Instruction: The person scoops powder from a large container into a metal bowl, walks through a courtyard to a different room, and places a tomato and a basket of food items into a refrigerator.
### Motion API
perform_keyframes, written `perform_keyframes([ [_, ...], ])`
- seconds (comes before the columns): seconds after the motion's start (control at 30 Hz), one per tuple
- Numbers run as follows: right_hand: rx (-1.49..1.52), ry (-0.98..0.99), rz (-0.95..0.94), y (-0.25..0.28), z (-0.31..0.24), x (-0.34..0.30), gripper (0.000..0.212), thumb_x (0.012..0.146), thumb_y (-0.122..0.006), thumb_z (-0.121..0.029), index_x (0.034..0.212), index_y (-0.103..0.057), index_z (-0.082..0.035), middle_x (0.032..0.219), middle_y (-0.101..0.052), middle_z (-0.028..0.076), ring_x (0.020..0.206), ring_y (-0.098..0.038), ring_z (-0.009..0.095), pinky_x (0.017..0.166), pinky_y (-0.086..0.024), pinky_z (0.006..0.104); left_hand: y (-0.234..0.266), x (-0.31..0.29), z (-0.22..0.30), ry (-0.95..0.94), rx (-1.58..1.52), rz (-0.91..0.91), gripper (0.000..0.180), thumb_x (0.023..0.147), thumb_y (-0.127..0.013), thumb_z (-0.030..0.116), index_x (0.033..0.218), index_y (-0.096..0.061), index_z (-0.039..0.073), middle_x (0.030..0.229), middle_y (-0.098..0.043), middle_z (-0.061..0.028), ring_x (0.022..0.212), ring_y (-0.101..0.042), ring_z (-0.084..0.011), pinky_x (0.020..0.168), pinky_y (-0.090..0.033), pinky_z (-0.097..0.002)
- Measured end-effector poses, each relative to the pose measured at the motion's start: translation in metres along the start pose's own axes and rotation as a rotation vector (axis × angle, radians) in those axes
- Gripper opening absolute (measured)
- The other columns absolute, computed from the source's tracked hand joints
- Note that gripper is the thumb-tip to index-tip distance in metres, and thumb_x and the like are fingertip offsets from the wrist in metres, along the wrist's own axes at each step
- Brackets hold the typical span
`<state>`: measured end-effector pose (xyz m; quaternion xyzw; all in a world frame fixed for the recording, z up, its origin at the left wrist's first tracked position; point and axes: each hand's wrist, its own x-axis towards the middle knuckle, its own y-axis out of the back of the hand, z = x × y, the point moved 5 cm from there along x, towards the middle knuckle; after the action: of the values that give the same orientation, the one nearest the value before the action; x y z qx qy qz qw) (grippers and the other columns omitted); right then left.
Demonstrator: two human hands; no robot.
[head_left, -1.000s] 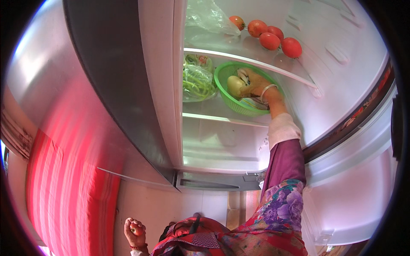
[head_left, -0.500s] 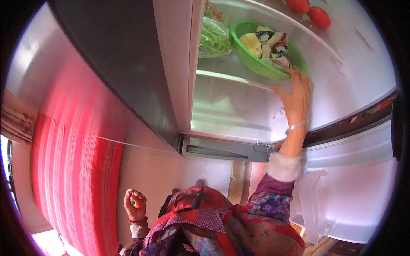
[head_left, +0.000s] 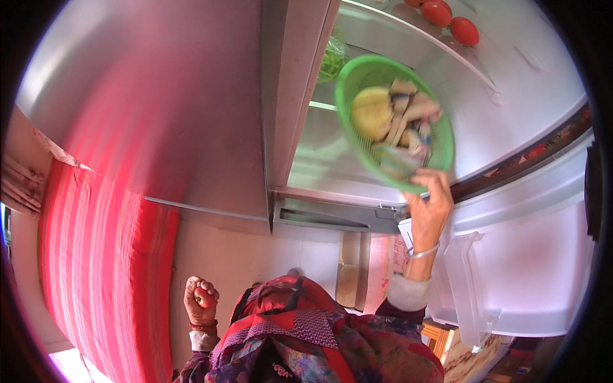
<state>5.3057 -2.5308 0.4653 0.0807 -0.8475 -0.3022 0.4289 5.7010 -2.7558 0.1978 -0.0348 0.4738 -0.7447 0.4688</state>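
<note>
My right hand [head_left: 429, 207] grips the near rim of a green mesh basket [head_left: 440, 152], held in front of the open fridge. The basket holds a yellow round fruit [head_left: 372, 112] and several pale and dark pieces of food. My left hand [head_left: 200, 300] hangs low by my side, closed around a small red fruit [head_left: 204, 297]. Red tomatoes [head_left: 450, 20] lie on the upper fridge shelf [head_left: 408, 35], and a bag of green vegetables [head_left: 332, 59] sits behind the basket on a lower shelf.
The closed steel fridge door [head_left: 172, 108] fills the left. The open right door with white bins [head_left: 511, 268] stands at the right. A red striped cloth [head_left: 96, 268] hangs at the left. A pale floor lies below.
My right hand has pulled the green basket off the fridge shelf, toward me and downward. My left hand stays low, still closed.
</note>
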Motion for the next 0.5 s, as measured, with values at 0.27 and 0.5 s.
perform_keyframes([
  [0.27,0.077,-0.098,-0.104,0.004,-0.014,-0.085,0.028,0.055,-0.075,-0.002,0.079,-0.061,-0.004,0.087,-0.059,0.010,0.081,-0.057,0.027,0.071,-0.046,0.0340,-0.014,0.004,-0.004,0.118,0.068,-0.050,0.013,0.086,-0.054,0.021,0.091,-0.054,0.009,0.071,-0.055,-0.0043,0.064,-0.054,-0.0184,0.052,-0.043,-0.0323],
  [0.5,0.023,-0.035,-0.114,-0.030,-0.003,-0.097,0.031,0.052,-0.076,-0.002,0.079,-0.060,-0.004,0.082,-0.058,0.009,0.078,-0.056,0.027,0.066,-0.045,0.0354,-0.033,0.003,-0.013,0.212,0.169,-0.123,0.013,0.084,-0.054,0.018,0.090,-0.054,0.007,0.069,-0.056,-0.0086,0.061,-0.054,-0.0214,0.050,-0.046,-0.0339],
])
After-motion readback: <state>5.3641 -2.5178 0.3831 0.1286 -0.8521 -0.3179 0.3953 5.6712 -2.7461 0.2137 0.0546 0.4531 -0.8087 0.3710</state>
